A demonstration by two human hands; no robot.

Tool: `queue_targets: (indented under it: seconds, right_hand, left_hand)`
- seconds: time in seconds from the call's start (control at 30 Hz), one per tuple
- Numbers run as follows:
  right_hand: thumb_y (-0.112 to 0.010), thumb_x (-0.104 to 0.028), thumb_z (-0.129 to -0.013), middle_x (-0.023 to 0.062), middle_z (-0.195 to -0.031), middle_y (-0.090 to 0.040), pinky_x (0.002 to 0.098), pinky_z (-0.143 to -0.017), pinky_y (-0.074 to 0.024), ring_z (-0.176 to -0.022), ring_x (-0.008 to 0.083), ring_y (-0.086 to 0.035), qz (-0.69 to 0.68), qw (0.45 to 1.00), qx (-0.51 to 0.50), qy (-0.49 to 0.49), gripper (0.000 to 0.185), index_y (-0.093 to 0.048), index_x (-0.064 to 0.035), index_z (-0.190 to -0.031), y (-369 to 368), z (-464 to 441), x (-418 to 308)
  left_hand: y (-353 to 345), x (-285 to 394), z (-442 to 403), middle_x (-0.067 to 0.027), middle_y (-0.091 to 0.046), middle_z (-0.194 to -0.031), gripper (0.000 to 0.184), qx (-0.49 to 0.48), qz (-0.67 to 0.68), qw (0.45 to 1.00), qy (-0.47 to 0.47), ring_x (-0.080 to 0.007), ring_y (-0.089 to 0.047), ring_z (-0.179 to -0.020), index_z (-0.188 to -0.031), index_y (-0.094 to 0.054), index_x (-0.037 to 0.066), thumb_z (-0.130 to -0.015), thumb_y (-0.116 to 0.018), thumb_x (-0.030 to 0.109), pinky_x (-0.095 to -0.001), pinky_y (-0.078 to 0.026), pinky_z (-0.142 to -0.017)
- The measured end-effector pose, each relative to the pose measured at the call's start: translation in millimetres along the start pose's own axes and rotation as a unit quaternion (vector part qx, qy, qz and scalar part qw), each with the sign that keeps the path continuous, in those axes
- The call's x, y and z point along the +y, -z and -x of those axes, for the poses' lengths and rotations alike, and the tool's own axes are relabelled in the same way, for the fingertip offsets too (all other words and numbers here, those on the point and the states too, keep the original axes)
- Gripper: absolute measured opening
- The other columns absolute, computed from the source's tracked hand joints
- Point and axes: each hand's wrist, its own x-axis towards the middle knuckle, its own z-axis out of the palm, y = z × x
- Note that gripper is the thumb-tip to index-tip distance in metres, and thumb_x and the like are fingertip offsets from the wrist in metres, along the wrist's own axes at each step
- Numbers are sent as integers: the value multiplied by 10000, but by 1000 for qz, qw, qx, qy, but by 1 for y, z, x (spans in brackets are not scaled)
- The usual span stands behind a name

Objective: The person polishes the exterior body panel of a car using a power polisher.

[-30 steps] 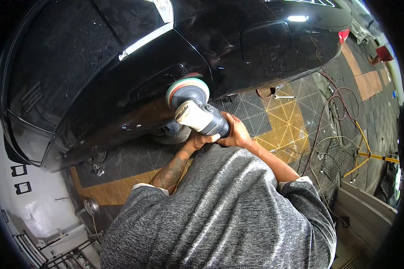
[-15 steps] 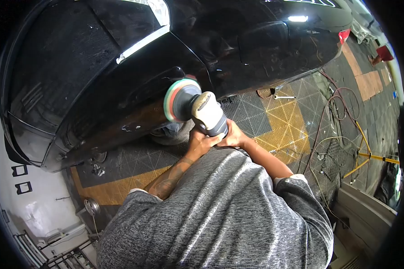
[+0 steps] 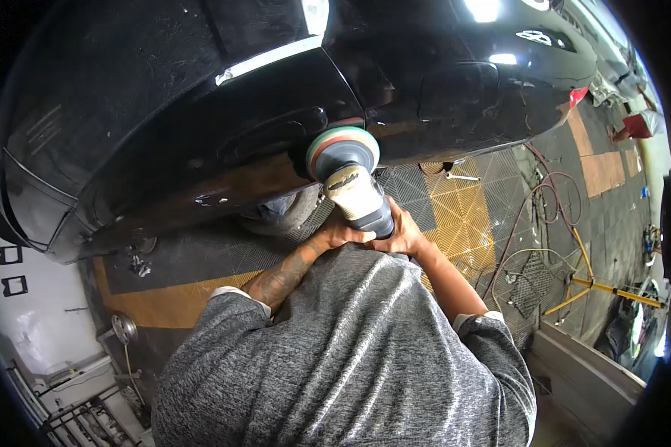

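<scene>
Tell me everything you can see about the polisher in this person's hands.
The polisher has a round pad with greenish and reddish layers, a dark grey backing disc, a pale, plastic-looking head cover with dark marks, and a black body. It points away from the wearer, its pad at the side of the black car. The left hand and right hand grip its near end. Whether it spins isn't clear.

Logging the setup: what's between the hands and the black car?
The head view shows a polisher, held by left hand and right hand, its pad toward the black car.
</scene>
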Motion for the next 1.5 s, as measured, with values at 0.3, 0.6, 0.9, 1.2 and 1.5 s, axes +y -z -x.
queue_targets:
  seconds: [0.3, 0.6, 0.9, 1.2, 1.5]
  right_hand:
    - [-883, -317, -606, 244, -1254, -649, 437, -1014, -523, -1120, 412, -658, 83, 996, -30, -30, 1043, -376, -45, -1476, -9, -7, -24]
    - [-871, -395, -626, 249, -1187, -667, 481, -961, -543, -1070, 428, -668, 242, 963, -112, -43, 1067, -356, -116, -1517, 39, -23, -55]
    - [-867, -468, -653, 251, -1108, -690, 493, -888, -566, -956, 425, -705, 307, 939, -152, -6, 1075, -336, -152, -1532, 88, -20, -58]
    - [-872, -397, -629, 237, -1177, -667, 484, -891, -573, -1003, 425, -693, 341, 927, -151, -32, 1093, -311, -189, -1544, 118, -12, -79]
    - [-859, -403, -612, 253, -1034, -707, 498, -842, -572, -900, 440, -705, 304, 938, -153, 66, 1062, -365, -131, -1512, 108, -30, -61]
  left_hand:
    - [0, -35, 23, -84, -523, -1320, 842, 13, 143, 990, 18, -253, -484, -1252, -1398, -465, 88, -690, -892, 247, -421, -392, -1107]
    - [-27, -13, 10, -106, -512, -1363, 939, 77, 225, 971, 33, -270, -481, -1286, -1438, -415, 63, -661, -910, 247, -411, -400, -1117]
    - [-64, -12, -14, -103, -534, -1344, 817, 105, 270, 957, -1, -252, -503, -1267, -1406, -451, 37, -723, -861, 222, -401, -418, -1090]
    - [-85, 11, -31, -92, -542, -1328, 817, 118, 338, 933, -26, -242, -502, -1264, -1408, -449, 48, -711, -855, 176, -400, -406, -1103]
    - [-84, -26, -31, -80, -542, -1324, 830, 157, 368, 914, -66, -236, -503, -1265, -1412, -448, 63, -689, -848, 135, -399, -399, -1112]
